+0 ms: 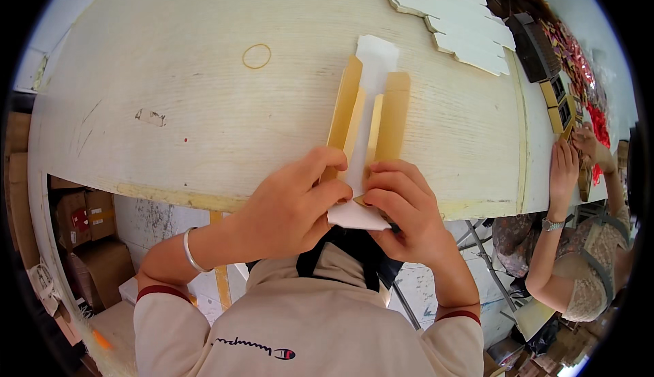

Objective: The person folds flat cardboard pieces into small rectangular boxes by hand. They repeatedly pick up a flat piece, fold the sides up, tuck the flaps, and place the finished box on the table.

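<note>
In front of me on the table lies a partly folded cardboard box (pixel 393 118), gold on its raised side flaps and white along its inner floor. Its far end flap lies flat, pointing away from me. My left hand (pixel 300 196) is closed on the near end of the left gold flap, fingers curled. On the opposite side my right hand (pixel 405 207) pinches the near end of the right flap, thumb low by the white near flap. That near flap sticks out over the table edge between both hands.
A stack of flat white box blanks (pixel 456 19) lies at the far right. A rubber band (pixel 257 56) rests on the pale table (pixel 204 91). At the right, another person's hands (pixel 569 162) handle small gold boxes (pixel 560 104). Brown cartons (pixel 95 217) stand under the table at left.
</note>
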Demonstrator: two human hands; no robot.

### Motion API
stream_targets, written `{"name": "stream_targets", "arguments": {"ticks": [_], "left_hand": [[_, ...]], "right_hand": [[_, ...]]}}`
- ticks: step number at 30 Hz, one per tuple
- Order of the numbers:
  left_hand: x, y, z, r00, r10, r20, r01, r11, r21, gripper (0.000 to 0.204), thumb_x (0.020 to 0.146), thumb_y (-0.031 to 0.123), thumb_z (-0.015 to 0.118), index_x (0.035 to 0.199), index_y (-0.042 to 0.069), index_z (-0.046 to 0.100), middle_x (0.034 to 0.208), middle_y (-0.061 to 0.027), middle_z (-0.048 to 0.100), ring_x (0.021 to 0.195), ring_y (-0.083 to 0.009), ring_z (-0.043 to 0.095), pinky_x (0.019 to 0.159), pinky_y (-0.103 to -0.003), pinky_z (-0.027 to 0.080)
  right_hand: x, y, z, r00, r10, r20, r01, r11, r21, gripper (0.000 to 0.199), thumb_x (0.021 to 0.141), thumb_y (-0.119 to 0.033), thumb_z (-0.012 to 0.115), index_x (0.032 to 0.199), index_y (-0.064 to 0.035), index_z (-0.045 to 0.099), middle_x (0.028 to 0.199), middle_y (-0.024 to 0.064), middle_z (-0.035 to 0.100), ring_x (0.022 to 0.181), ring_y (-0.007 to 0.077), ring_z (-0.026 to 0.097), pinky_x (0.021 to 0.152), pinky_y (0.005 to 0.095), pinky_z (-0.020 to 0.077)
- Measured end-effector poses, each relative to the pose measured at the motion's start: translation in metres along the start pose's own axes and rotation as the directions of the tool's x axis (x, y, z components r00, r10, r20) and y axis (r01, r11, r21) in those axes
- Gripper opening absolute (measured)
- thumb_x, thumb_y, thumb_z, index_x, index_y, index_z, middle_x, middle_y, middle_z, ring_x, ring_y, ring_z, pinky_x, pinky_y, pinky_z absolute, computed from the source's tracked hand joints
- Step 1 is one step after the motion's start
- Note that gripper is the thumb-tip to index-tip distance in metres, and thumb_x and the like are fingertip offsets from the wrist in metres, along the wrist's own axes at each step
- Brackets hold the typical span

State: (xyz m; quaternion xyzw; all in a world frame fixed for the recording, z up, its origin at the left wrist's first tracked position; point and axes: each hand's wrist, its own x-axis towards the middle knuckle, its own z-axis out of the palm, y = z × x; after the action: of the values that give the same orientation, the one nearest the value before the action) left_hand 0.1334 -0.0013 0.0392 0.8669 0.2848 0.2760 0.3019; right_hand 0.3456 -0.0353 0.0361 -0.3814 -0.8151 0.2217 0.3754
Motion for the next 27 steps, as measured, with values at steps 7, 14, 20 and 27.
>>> {"name": "stream_targets", "arguments": {"ticks": [7,14,20,27], "left_hand": [[0.008,-0.005,0.010,0.998,0.065,-0.006,-0.063,0.985,0.162,0.033,0.068,-0.005,0.067,0.100,0.003,0.065,0.104,-0.0103,0.053,0.075,-0.0239,0.055,0.065,-0.034,0.047],[0.017,-0.008,0.010,0.997,-0.068,-0.026,0.063,0.983,-0.170,0.017,0.074,-0.005,0.070,0.088,0.001,0.063,0.118,-0.0140,0.054,0.064,-0.0161,0.054,0.062,-0.027,0.051],[0.028,-0.008,0.014,0.977,-0.212,0.003,0.194,0.893,-0.407,0.010,0.079,-0.003,0.070,0.080,-0.004,0.060,0.124,-0.0143,0.047,0.070,-0.0172,0.054,0.062,-0.028,0.051],[0.037,-0.014,0.018,0.988,-0.156,-0.007,0.141,0.911,-0.386,0.010,0.081,-0.001,0.069,0.082,-0.004,0.059,0.118,-0.0125,0.050,0.065,-0.0155,0.051,0.059,-0.026,0.048]], "right_hand": [[0.001,0.009,-0.001,0.997,-0.049,-0.058,0.040,0.989,-0.145,0.048,0.051,0.002,0.070,0.098,0.0015,0.063,0.104,0.0140,0.055,0.105,0.0378,0.054,0.081,0.0466,0.0484],[-0.001,0.019,-0.012,0.991,0.130,0.002,-0.129,0.977,0.172,0.042,0.064,0.004,0.075,0.104,-0.0004,0.063,0.106,0.0143,0.056,0.103,0.0374,0.055,0.078,0.0420,0.0490],[-0.001,0.018,-0.010,0.967,0.186,-0.176,-0.167,0.979,0.116,0.037,0.070,-0.002,0.077,0.105,-0.0032,0.064,0.103,0.0156,0.057,0.097,0.0346,0.058,0.074,0.0384,0.0492],[-0.009,0.027,-0.006,0.969,0.230,-0.090,-0.230,0.973,0.008,0.035,0.073,-0.003,0.075,0.105,-0.0020,0.063,0.086,0.0124,0.054,0.071,0.0262,0.052,0.057,0.0358,0.0422]]}}
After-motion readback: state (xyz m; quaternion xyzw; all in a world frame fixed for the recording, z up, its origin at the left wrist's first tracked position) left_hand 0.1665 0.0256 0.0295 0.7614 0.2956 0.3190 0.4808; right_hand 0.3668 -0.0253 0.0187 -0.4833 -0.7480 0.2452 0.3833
